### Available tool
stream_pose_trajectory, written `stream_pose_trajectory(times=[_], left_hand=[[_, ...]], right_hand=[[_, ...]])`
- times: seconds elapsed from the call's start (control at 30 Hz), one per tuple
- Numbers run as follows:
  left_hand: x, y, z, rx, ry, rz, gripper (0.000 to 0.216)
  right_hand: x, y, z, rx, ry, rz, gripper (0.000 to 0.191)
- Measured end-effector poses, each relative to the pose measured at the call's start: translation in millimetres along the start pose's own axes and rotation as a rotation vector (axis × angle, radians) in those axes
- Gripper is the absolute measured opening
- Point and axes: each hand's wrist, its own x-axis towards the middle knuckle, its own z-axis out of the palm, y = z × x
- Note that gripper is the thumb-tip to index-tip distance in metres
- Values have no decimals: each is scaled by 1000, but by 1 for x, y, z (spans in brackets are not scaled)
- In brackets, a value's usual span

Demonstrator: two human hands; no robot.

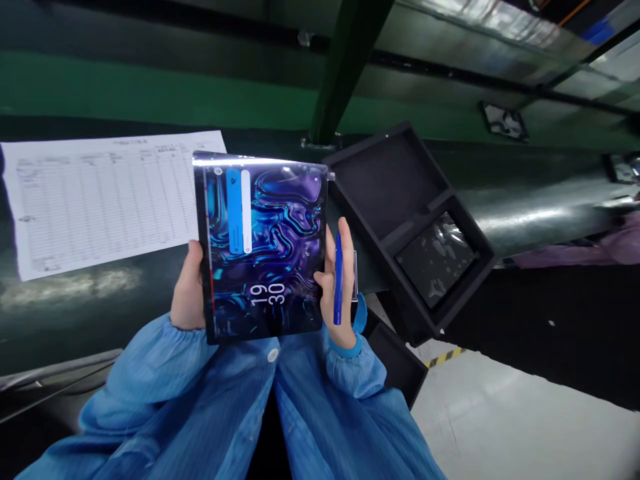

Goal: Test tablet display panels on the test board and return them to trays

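A tablet with a lit blue and purple screen is held up in front of my body; its display reads 19 30, turned sideways. My left hand grips the tablet's left edge, thumb at the side and the other fingers hidden behind. On the opposite edge my right hand is closed round the tablet, with a blue pen also tucked among its fingers. A blue band circles the right wrist. Left of the tablet lies a printed paper form, its corner partly behind the tablet.
An open black box lies at right on the dark green bench, a dark device under film in one half. Another black box is lower down. A green post rises behind. Another person's pink sleeve shows far right.
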Motion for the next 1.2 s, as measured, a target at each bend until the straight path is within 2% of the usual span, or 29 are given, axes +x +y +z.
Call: stream_pose_trajectory(times=[0.1, 0.2, 0.3, 0.47, 0.67, 0.73, 0.83, 0.9, 0.97, 1.0, 1.07, 1.13, 1.2], left_hand=[[-1, -3, 0, -31, -7, 65, 46], [-6, -2, 5, -48, -1, 103, 42], [-12, 0, 11, -79, -2, 73, 38], [-13, 3, 14, -157, 106, 16, 28], [-13, 10, 18, -247, 126, -26, 29], [-14, 13, 19, -269, 151, -62, 34], [-16, 15, 17, -275, 159, -198, 48], [-17, 12, 10, -288, 128, -261, 48], [-17, 8, 2, -308, 27, -283, 32], [-17, 7, -2, -313, -35, -288, 32], [-19, 5, -7, -306, -130, -298, 50], [-23, 7, -7, -286, -148, -304, 54], [-27, 9, -5, -271, -123, -282, 53]], right_hand=[[0, 0, 3, -66, 18, 1, 80], [2, -2, 6, -152, 48, 31, 104], [3, -5, 5, -105, 51, 40, 117], [0, -8, -2, 106, 2, 8, 87], [-2, -2, -5, 57, 35, -42, 85], [4, -3, -10, 16, 99, -56, 76], [22, -11, -26, -95, 262, -101, 43], [37, -21, -39, -223, 331, -142, 27], [51, -31, -49, -394, 344, -181, 22], [57, -35, -52, -484, 329, -196, 20], [65, -41, -55, -647, 282, -221, 14], [68, -44, -52, -781, 277, -267, 13], [65, -45, -49, -865, 322, -383, 10]])
